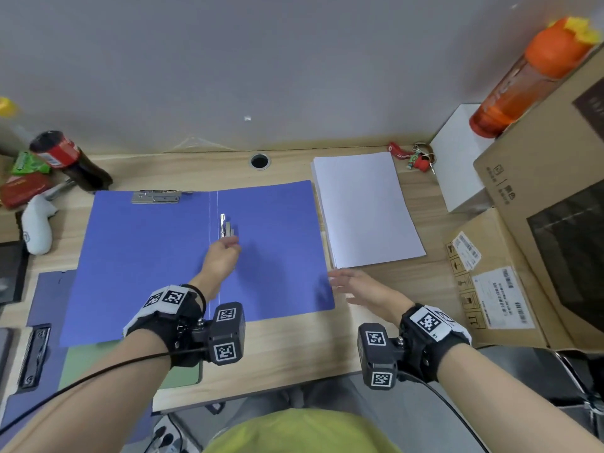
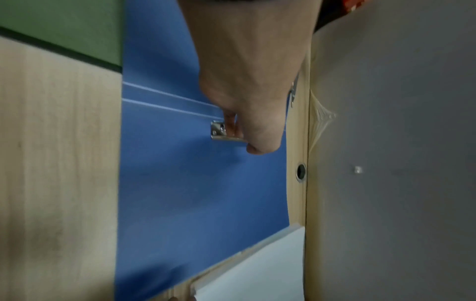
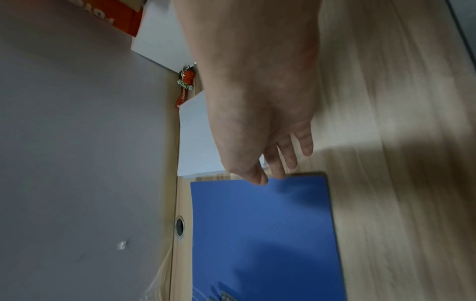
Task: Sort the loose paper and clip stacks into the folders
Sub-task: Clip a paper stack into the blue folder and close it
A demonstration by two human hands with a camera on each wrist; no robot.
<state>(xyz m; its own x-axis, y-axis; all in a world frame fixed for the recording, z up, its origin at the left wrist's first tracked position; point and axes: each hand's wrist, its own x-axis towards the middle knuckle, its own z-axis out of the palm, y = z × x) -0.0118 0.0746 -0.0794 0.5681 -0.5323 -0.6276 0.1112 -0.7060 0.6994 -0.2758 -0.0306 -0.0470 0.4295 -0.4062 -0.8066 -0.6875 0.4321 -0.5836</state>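
Observation:
An open blue folder [image 1: 147, 263] lies flat in the middle of the desk, with a metal clip [image 1: 156, 196] at its top left and a second metal clip [image 1: 227, 226] just right of its spine. My left hand [image 1: 225, 253] pinches the near end of that spine clip [image 2: 219, 130] with curled fingers. My right hand [image 1: 356, 284] hovers with straight fingers [image 3: 288, 154] over the folder's right edge [image 3: 304, 179], holding nothing. A stack of white paper [image 1: 362, 207] lies on the desk right of the folder.
A green folder [image 1: 98, 361] and a darker blue clipboard [image 1: 42, 308] lie under and left of the open folder. A cola bottle [image 1: 70, 161] and snacks stand at far left. Cardboard boxes [image 1: 523, 256], a white box [image 1: 457, 158], an orange bottle [image 1: 523, 80] and keys [image 1: 420, 158] crowd the right.

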